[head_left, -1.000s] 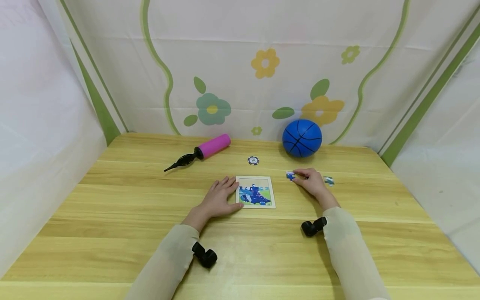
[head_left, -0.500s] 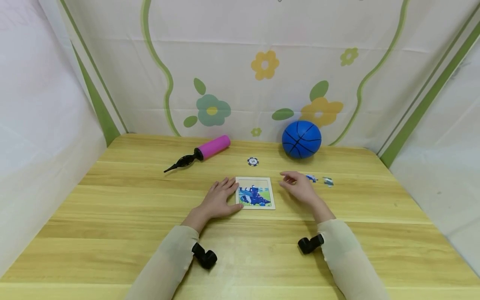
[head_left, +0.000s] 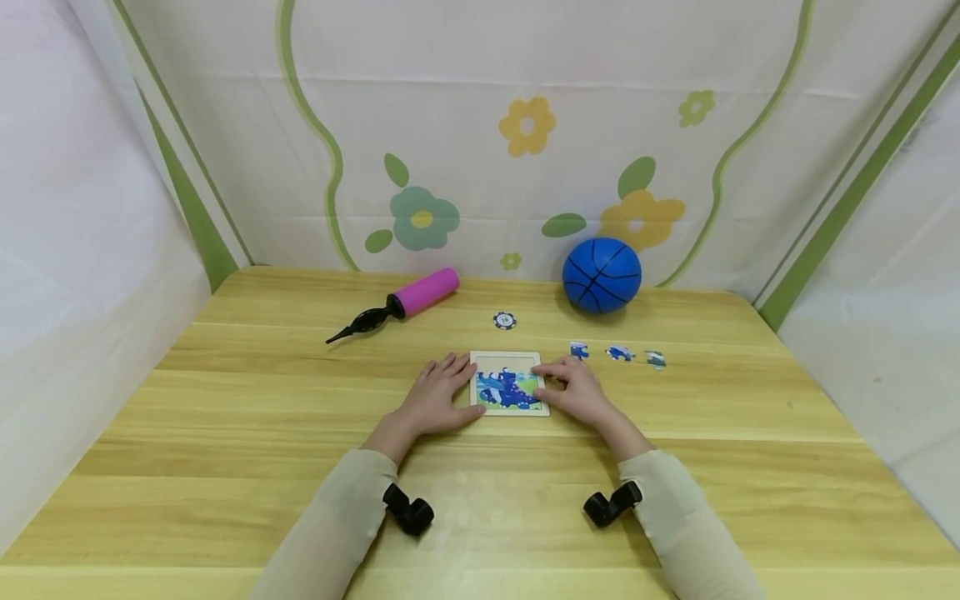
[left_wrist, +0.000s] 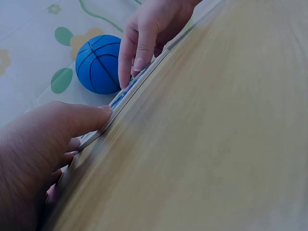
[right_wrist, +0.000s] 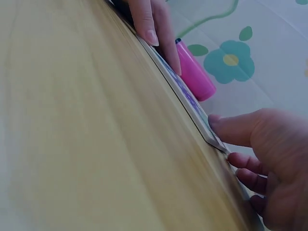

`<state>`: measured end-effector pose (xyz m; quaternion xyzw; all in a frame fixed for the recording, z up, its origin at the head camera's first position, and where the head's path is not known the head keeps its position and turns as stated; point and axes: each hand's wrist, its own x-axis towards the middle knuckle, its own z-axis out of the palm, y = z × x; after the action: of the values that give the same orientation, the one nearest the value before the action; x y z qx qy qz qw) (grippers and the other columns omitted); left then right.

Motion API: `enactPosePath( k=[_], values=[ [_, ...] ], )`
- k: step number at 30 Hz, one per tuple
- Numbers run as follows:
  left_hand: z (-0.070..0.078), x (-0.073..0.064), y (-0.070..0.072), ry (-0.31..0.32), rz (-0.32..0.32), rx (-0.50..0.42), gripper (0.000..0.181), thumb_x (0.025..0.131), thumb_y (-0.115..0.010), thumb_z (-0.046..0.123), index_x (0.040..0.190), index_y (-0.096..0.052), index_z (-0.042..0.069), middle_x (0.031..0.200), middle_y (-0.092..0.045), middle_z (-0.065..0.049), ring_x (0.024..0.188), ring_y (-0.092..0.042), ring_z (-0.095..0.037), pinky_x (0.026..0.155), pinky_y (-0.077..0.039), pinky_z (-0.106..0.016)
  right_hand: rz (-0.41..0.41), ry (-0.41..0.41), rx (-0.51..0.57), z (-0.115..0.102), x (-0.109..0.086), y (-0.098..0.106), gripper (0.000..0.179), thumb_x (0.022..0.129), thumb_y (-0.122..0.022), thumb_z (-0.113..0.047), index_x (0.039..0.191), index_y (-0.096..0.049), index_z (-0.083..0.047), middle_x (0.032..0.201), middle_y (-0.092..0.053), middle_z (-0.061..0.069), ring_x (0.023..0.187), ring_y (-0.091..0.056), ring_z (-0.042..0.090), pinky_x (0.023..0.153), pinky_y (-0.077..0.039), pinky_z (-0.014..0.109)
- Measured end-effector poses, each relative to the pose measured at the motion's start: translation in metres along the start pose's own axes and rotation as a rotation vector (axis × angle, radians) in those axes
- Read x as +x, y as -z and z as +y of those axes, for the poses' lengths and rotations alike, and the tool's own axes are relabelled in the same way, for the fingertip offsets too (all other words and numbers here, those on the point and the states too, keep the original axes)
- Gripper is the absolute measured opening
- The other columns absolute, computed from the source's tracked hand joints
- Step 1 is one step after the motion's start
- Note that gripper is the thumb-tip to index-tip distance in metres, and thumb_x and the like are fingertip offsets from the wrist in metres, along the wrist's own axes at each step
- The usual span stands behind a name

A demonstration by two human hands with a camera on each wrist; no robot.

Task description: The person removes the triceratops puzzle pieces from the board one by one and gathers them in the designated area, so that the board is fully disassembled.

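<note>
A square jigsaw board with a pale frame lies on the table, partly filled with a blue dinosaur picture. My left hand rests at its left side, fingers spread, with the thumb on the lower corner. At the right side is my right hand, index finger and thumb apart and touching the board. The right wrist view shows that thumb lying on the frame's edge. Beyond this hand lie three loose jigsaw pieces: a blue one, a blue and white one and a greenish one.
Behind the board lies a round chip marked 10. A pink and black hand pump is at the back left. Against the flowered cloth backdrop sits a blue basketball, at the back right of the wooden table.
My right hand has let go of the blue jigsaw piece and moved left and nearer, to the board's right side. The loose pieces are uncovered. My left hand has stayed put.
</note>
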<state>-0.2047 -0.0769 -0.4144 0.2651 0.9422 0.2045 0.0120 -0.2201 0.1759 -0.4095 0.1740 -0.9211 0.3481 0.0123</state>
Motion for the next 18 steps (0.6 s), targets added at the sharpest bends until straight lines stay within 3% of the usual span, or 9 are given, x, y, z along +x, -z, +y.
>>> enactPosePath(
  k=[6, 18],
  values=[
    [0.0, 0.0, 0.0, 0.0, 0.002, 0.0, 0.07, 0.08, -0.048, 0.05, 0.134, -0.032, 0.008, 0.14, -0.02, -0.008, 0.127, -0.011, -0.027, 0.1, -0.006, -0.044, 0.018, -0.028, -0.093, -0.002, 0.001, -0.005, 0.03, 0.075, -0.068, -0.026, 0.103, -0.064, -0.017, 0.095, -0.049, 0.001, 0.088, -0.039, 0.018, 0.075, -0.023, 0.04],
    [0.01, -0.002, -0.002, -0.049, -0.01, -0.001, 0.044, 0.086, -0.043, 0.044, 0.127, -0.043, 0.03, 0.139, -0.014, -0.019, 0.126, -0.007, -0.035, 0.097, -0.003, -0.052, -0.008, -0.083, -0.099, -0.007, 0.001, -0.009, 0.026, 0.078, -0.064, -0.023, 0.103, -0.06, -0.015, 0.098, -0.047, 0.003, 0.092, -0.036, 0.021, 0.076, -0.022, 0.041]
  ],
)
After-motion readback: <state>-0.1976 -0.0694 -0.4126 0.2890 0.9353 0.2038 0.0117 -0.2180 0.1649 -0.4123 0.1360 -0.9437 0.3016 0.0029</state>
